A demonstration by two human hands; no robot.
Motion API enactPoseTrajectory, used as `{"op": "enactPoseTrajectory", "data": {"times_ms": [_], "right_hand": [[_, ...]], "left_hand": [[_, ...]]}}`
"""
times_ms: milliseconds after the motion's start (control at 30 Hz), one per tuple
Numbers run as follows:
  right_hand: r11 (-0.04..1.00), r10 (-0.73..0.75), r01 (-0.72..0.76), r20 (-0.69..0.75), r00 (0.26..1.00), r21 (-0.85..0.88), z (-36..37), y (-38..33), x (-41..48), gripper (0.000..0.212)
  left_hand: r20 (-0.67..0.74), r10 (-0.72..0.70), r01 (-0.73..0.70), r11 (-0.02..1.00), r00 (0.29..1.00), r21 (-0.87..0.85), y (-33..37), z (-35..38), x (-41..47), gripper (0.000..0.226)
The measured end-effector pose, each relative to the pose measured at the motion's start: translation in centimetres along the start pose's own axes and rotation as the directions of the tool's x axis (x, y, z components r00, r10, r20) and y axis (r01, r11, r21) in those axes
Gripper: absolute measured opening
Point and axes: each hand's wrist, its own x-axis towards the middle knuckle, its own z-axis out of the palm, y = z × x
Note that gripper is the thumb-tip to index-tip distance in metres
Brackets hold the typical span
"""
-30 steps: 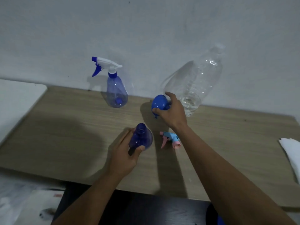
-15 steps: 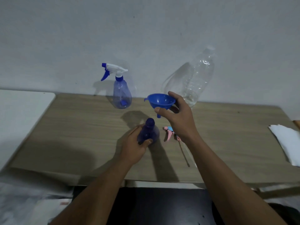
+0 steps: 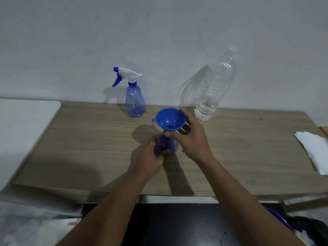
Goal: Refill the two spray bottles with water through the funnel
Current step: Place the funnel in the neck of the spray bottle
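Blue funnel (image 3: 169,119), mouth tilted toward the camera, directly over the neck of the open bottle (image 3: 166,144) near the middle of the table (image 3: 88,148). The thumb hides the joint, so seating cannot be told. Right hand (image 3: 191,139) grasps the funnel, thumb across the spout base and fingers curled behind the rim, forearm reaching in from the lower right. Left hand (image 3: 150,157) grips the bottle's body from the left. Capped bottle (image 3: 134,102) stands upright by the wall; water bottle (image 3: 211,96), nearly empty, leans on the wall to the right. White paper (image 3: 314,150) lies at the table's right edge.
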Motion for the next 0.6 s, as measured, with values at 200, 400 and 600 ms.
{"op": "enactPoseTrajectory", "data": {"times_ms": [200,400,600], "right_hand": [[0.998,0.025,-0.023,0.038,0.999,-0.062,0.3,-0.5,-1.0,0.103],[0.992,0.039,-0.036,0.030,0.999,-0.118,0.0,-0.8,-0.9,0.102],[0.990,0.043,-0.040,0.020,0.999,-0.138,-0.3,-0.7,-1.2,0.104]], "left_hand": [[0.032,-0.007,0.008,1.000,0.999,-0.025,0.7,-0.2,-0.1,0.051],[0.015,-0.007,0.008,0.997,1.000,-0.074,1.1,-0.2,-0.3,0.061],[-0.008,-0.010,0.009,0.995,1.000,-0.098,1.2,0.4,-0.6,0.052]]}}
